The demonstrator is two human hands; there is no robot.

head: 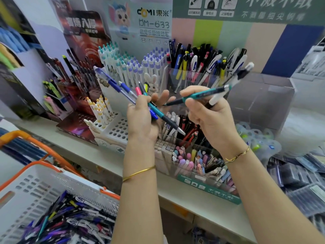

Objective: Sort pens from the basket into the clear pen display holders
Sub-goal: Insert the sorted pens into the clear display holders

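My left hand (pixel 143 118) grips a bundle of pens (pixel 123 88), blue, pink and teal, fanned up and to the left. My right hand (pixel 209 113) pinches a teal pen (pixel 202 95) and holds a white pen (pixel 233 80) alongside it, both slanting up to the right. Behind my hands stands a clear pen holder (pixel 197 76) filled with mixed pens. A second clear holder (pixel 260 95) to its right looks empty. The white basket (pixel 26 187) with orange handles at lower left holds several loose pens (pixel 73 221).
White and red tiered pen stands (pixel 116 67) crowd the shelf at the left. In front, below my hands, a low clear tray (pixel 198 161) holds erasers and pastel pens. Packets (pixel 299 173) are piled at the right. The shelf edge (pixel 184 196) runs diagonally below.
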